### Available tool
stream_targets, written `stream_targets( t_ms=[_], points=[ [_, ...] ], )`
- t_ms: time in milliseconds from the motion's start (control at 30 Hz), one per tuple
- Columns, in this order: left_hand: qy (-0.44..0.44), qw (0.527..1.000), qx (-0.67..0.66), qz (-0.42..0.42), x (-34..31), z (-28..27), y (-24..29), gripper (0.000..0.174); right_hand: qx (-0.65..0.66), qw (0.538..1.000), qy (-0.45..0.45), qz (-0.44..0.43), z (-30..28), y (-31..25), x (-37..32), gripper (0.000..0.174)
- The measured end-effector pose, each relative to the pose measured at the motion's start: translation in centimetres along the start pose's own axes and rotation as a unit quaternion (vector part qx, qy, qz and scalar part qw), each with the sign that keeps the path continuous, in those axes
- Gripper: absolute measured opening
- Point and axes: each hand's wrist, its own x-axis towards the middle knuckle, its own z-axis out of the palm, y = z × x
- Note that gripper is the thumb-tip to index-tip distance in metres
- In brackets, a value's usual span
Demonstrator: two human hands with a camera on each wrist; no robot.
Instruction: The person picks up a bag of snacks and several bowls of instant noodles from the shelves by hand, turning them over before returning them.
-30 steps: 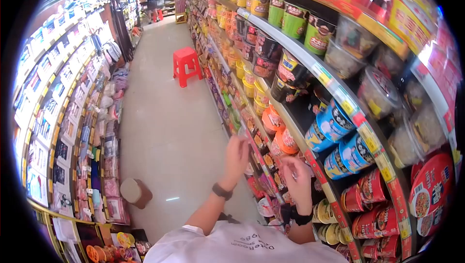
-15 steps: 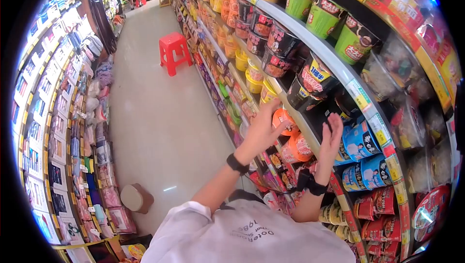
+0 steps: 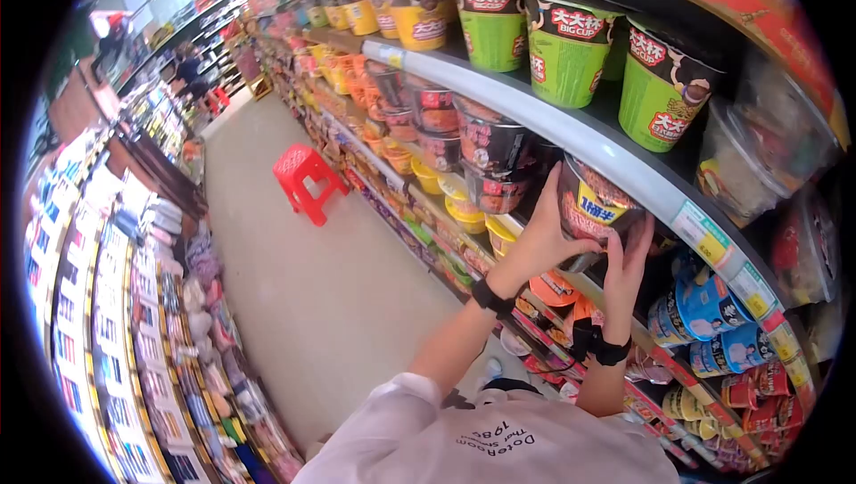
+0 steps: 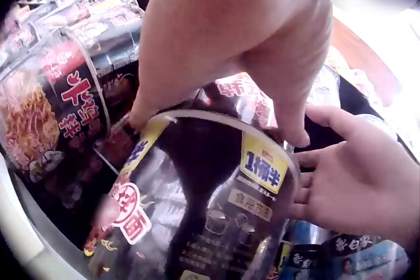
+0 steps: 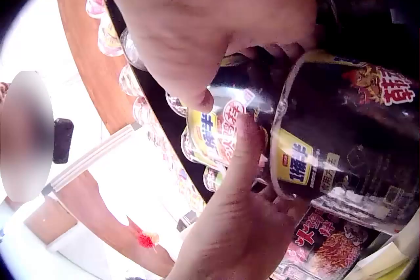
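Observation:
A black instant noodle cup (image 3: 596, 203) with a yellow label sits on the shelf between my two hands. My left hand (image 3: 538, 239) holds its left side, with the thumb reaching across the front. On the other side, my right hand (image 3: 627, 266) has its fingers round the cup. In the left wrist view, the left thumb and fingers straddle the rim of the dark cup (image 4: 210, 188), and the right fingers (image 4: 335, 175) touch its side. The right wrist view shows the left thumb (image 5: 246, 139) lying over the lid; some right fingers are hidden behind the cup.
Green noodle cups (image 3: 566, 61) stand on the shelf above, behind a price rail (image 3: 695, 230). Black-and-pink cups (image 3: 490, 141) are on the left, blue cups (image 3: 700, 310) on the lower right. A red stool (image 3: 309, 183) stands in the aisle.
Both hands have risen forward from in front of the lower shelves to the black noodle cup and taken hold of it. The head view has moved closer to the shelf.

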Motion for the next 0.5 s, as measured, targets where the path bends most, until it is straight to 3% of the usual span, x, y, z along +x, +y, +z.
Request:
stream_targets(
  t_ms=[167, 500],
  points=[
    [-0.004, 0.996, -0.078, -0.053, -1.4, -0.2, 0.8, 0.122, -0.02, 0.999, 0.039, 0.023, 1.2, -0.8, -2.2, 0.077],
    [-0.08, 0.987, -0.138, -0.023, -3.1, -4.1, 1.2, 0.117, -0.076, 0.988, 0.133, 0.023, 5.3, -4.8, -6.1, 0.07]
  ],
)
